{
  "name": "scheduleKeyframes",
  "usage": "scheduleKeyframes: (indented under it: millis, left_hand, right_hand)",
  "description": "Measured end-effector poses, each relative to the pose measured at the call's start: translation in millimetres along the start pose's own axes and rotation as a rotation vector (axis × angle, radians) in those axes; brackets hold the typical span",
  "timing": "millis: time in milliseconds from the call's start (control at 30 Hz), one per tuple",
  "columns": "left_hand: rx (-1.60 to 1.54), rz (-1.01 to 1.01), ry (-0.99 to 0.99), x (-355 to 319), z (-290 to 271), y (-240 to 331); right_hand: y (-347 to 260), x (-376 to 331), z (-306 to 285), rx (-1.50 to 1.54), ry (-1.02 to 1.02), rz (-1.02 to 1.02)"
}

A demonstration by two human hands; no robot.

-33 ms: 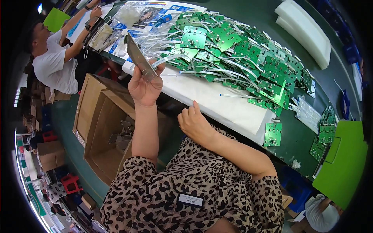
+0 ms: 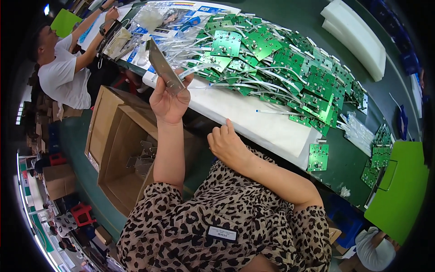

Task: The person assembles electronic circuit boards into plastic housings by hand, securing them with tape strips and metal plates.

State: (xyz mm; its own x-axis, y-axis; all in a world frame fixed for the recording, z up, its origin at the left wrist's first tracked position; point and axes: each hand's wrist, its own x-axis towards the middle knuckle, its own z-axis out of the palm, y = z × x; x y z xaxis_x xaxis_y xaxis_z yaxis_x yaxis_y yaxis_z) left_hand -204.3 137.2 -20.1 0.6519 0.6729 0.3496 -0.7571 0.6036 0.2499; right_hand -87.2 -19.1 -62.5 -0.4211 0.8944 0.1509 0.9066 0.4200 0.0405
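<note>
My left hand (image 2: 170, 106) is raised over the table's near edge, its fingers closed round a thin, flat metal plate (image 2: 162, 63) that tilts up and away. A white ribbon cable (image 2: 198, 68) runs from beside the fingers toward the pile; whether it joins the plate is hidden. Lower and to the right, my right hand (image 2: 227, 143) hovers by the table edge with its index finger stretched out and the others loosely curled; nothing shows in it. In front of both hands lies a white foam sheet (image 2: 244, 115) along the table edge.
Green circuit boards (image 2: 272, 59) with white ribbon cables heap beyond the sheet. A single board (image 2: 318, 157) lies at its right end. Left of me, an open cardboard box (image 2: 108, 167) holds metal parts. A co-worker (image 2: 65, 75) sits at the far left; foam blocks (image 2: 355, 38) stand behind.
</note>
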Motion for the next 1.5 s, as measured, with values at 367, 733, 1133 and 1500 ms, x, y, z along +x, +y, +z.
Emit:
scheduleKeyframes:
  millis: [367, 733, 1133, 1500]
  left_hand:
    - [0.706, -0.407, 0.065, 58, 41, -35]
    - [1.173, -0.703, -0.597, 171, 61, -132]
    - [0.79, -0.304, 0.855, 424, -233, -10]
    - [0.992, -0.375, 0.831, 439, -269, -24]
  right_hand:
    - [107, -75, -125, 0.592, 0.807, 0.629]
    - [148, -112, -91, 1.044, 1.176, 0.963]
    - [116, -268, -141, 1.132, 1.478, 1.236]
    - [70, -287, -140, 1.033, 1.551, 1.592]
